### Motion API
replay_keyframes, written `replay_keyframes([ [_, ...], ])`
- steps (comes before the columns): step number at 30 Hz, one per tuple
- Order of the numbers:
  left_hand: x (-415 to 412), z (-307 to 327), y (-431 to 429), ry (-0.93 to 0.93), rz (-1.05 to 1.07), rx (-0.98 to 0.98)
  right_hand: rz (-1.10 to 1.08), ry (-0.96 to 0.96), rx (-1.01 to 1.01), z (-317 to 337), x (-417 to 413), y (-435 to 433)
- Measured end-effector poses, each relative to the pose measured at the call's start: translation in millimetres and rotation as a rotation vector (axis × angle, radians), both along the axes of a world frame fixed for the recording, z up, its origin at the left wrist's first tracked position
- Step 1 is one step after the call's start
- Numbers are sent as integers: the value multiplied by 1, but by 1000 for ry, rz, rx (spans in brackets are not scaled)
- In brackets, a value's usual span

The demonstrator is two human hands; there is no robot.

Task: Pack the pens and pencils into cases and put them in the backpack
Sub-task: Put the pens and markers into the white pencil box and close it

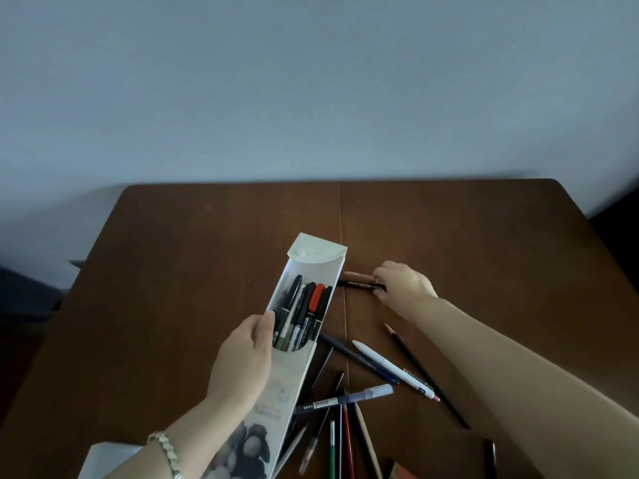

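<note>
Fingers of the left hand (242,361) are wrapped round the middle of a flat white card pencil case (294,375), thumb on its front edge, holding it off the brown wooden worktop (173,271) and tilted so that its open rounded flap points toward 1 o'clock. Inside the case sits a bundle of black-barrelled pens (297,316), with one red-capped marker (316,297) among them. A pale beaded bracelet (166,447) circles the left wrist.

At 3 o'clock of the flap, the right hand (404,288) reaches across the worktop. Its fingers and thumb are curled over the end of a black marker with gold lettering (361,285), which lies flat. A pink pencil (359,275) lies just beside it at 12 o'clock, its end under the same fingertips.

Loose items are scattered on the worktop at 5 o'clock of the case: a white pen with a pink tip (390,368), a dark blue pen (356,357) touching it, a grey-capped blue pen (345,399), a long black pencil (425,371) under the right forearm, and a fan of coloured pencils (345,440) running to the lower edge. A plain grey-blue wall (311,81) stands behind the worktop.
</note>
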State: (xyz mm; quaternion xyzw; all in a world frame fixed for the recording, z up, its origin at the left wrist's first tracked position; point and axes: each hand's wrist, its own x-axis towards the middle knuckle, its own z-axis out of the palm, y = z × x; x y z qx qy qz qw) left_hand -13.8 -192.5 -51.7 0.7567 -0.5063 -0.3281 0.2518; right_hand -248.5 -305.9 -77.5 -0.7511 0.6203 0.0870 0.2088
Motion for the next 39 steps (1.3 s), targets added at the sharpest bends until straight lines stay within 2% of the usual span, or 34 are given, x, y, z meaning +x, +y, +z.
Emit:
replay_keyframes([
  [3, 6, 3, 6, -25, -1, 10, 4, 49, -24, 1, 2, 10],
  [5, 8, 10, 11, -23, 15, 16, -80, 22, -37, 10, -2, 23],
  [7, 8, 15, 17, -17, 26, 26, -235, -145, 0, 20, -9, 40],
  [10, 3, 26, 32, -22, -8, 52, -442, -567, 118, 46, -14, 78],
  [12, -4, 34, 46, 13, -46, 99, -510, -765, 145, 72, -10, 107],
  [17, -24, 56, 90, 53, -168, 139, -409, -904, 60, 124, 7, 177],
  [21, -30, 66, 126, 41, -232, 127, -575, -1350, 418, 142, 11, 217],
  [22, -29, 70, 137, 31, -243, 122, -587, -1407, 489, 145, 10, 226],
  [24, -29, 75, 154, 19, -256, 112, -551, -1390, 550, 149, 7, 238],
  [28, -24, 79, 182, 57, -227, 150, -471, -1110, 371, 160, 13, 257],
  [31, -18, 81, 196, 42, -210, 142, -597, -1179, 305, 164, 25, 271],
  [33, -18, 80, 201, 30, -194, 126, -727, -1285, 327, 163, 33, 278],
  [39, -27, 79, 215, 82, -147, 34, -816, -1153, 576, 150, 64, 309],
])
